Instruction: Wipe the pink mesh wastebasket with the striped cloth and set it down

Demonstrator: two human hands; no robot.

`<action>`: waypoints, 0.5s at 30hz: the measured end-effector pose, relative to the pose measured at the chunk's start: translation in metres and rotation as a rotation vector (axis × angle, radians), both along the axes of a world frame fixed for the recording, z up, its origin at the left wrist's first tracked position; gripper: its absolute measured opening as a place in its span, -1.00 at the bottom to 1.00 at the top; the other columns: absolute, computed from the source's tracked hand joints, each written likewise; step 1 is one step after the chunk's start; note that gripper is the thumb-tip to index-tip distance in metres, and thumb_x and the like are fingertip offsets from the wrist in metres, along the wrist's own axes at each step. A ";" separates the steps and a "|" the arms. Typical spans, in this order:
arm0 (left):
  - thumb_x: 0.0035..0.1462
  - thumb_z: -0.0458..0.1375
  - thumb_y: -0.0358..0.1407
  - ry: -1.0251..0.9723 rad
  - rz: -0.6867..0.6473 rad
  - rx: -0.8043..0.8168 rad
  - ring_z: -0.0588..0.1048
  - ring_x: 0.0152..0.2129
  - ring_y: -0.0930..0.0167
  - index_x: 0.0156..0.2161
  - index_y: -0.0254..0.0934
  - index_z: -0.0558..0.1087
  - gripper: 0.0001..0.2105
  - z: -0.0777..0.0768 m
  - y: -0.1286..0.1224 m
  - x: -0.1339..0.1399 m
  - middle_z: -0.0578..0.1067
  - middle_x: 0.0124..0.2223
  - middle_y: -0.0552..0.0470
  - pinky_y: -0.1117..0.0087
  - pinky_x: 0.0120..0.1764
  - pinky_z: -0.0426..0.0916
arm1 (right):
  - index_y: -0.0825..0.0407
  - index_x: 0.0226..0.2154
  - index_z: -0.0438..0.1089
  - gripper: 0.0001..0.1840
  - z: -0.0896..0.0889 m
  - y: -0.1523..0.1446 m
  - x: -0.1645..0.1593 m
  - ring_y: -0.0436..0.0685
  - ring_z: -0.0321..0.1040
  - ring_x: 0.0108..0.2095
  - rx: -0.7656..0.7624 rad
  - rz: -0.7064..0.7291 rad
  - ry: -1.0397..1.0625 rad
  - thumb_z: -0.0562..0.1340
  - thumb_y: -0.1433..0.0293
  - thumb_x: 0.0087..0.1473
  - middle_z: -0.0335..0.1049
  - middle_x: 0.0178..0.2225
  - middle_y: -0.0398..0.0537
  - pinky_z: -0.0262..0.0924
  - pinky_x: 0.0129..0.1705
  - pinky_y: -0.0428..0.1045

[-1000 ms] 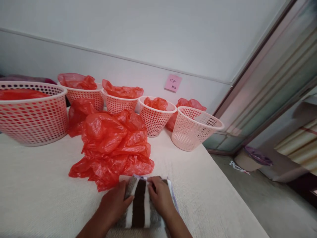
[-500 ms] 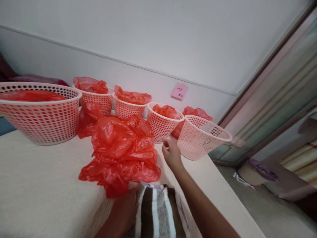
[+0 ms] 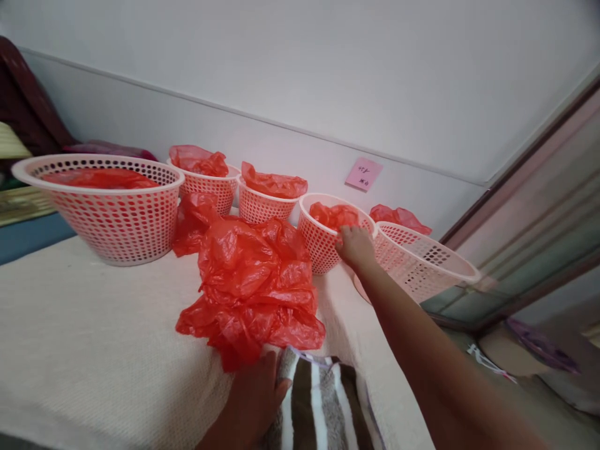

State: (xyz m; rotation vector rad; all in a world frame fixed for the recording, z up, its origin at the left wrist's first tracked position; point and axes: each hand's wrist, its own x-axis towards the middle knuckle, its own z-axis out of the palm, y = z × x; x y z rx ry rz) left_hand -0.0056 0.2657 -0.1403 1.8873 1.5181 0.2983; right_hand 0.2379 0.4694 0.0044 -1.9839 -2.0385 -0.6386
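My right hand (image 3: pixel 355 245) pinches the rim of a small basket (image 3: pixel 323 240) holding a red bag (image 3: pixel 334 215), at one o'clock. My left hand (image 3: pixel 253 403), fingers together, presses a striped towel (image 3: pixel 319 412) at six, near the bed edge (image 3: pixel 375 350).

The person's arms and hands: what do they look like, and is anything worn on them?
Both are bare. The right hand and its long forearm show no sleeve, glove, watch or ring. The left hand is also uncovered, with no sleeve at the wrist as far as the picture reaches. No markings are visible on either.

Both forearms are bare, no sleeves; left hand (image 3: pixel 253 406) and right hand (image 3: pixel 355 247) ungloved.
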 end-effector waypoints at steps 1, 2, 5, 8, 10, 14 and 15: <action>0.13 0.01 -0.12 0.000 0.006 -0.005 0.50 -0.16 0.10 -0.10 -0.25 0.38 -0.68 0.000 0.000 0.000 0.54 -0.12 -0.22 0.13 -0.11 0.30 | 0.15 -0.09 0.41 -0.69 -0.004 -0.002 -0.003 0.30 0.33 -0.12 -0.021 0.002 -0.032 0.12 0.39 0.13 0.44 -0.18 0.21 0.11 -0.09 0.11; 0.13 0.00 -0.12 -0.002 0.013 -0.005 0.50 -0.15 0.09 -0.09 -0.27 0.39 -0.66 -0.001 0.000 -0.001 0.54 -0.11 -0.23 0.12 -0.10 0.30 | 0.13 -0.15 0.43 -0.73 -0.007 -0.004 -0.007 0.26 0.36 -0.19 -0.040 0.006 -0.059 0.11 0.38 0.15 0.47 -0.24 0.17 0.11 -0.14 0.09; 0.12 -0.01 -0.09 -0.017 0.039 0.006 0.50 -0.15 0.05 -0.05 -0.31 0.38 -0.60 -0.004 0.002 -0.003 0.54 -0.10 -0.28 0.09 -0.11 0.31 | 0.07 -0.23 0.44 -0.75 -0.017 -0.013 -0.015 0.17 0.39 -0.35 -0.050 0.017 -0.114 0.07 0.38 0.21 0.48 -0.32 0.06 0.06 -0.29 0.03; 0.11 -0.01 -0.06 -0.044 0.070 0.032 0.49 -0.16 0.03 -0.05 -0.33 0.38 -0.57 -0.007 0.003 -0.006 0.53 -0.11 -0.32 0.07 -0.11 0.31 | 0.07 -0.25 0.45 -0.74 -0.018 -0.020 -0.019 0.16 0.38 -0.34 -0.008 0.015 -0.148 0.04 0.41 0.23 0.47 -0.31 0.05 -0.01 -0.36 0.01; 0.10 0.00 -0.06 -0.069 0.093 0.055 0.48 -0.15 0.03 -0.08 -0.31 0.40 -0.59 -0.006 0.004 -0.009 0.53 -0.10 -0.32 0.05 -0.10 0.31 | 0.08 -0.25 0.44 -0.74 -0.012 -0.025 -0.019 0.16 0.37 -0.32 0.031 0.009 -0.168 0.04 0.42 0.23 0.46 -0.31 0.07 -0.05 -0.37 0.01; 0.04 0.08 -0.09 -0.179 0.125 0.106 0.40 0.00 0.05 -0.04 -0.18 0.38 -0.61 -0.002 0.006 -0.013 0.50 -0.01 -0.21 0.08 0.03 0.23 | 0.07 -0.29 0.44 -0.73 0.010 -0.038 -0.021 0.14 0.32 -0.34 0.110 0.019 -0.217 0.03 0.41 0.24 0.44 -0.33 0.07 -0.12 -0.39 0.02; 0.03 0.08 -0.10 -0.213 0.128 0.106 0.39 0.01 0.05 -0.04 -0.17 0.38 -0.62 -0.001 0.007 -0.014 0.50 -0.01 -0.20 0.09 0.04 0.21 | 0.07 -0.30 0.44 -0.73 0.018 -0.042 -0.022 0.14 0.30 -0.34 0.130 0.027 -0.233 0.03 0.41 0.25 0.43 -0.34 0.06 -0.12 -0.39 0.02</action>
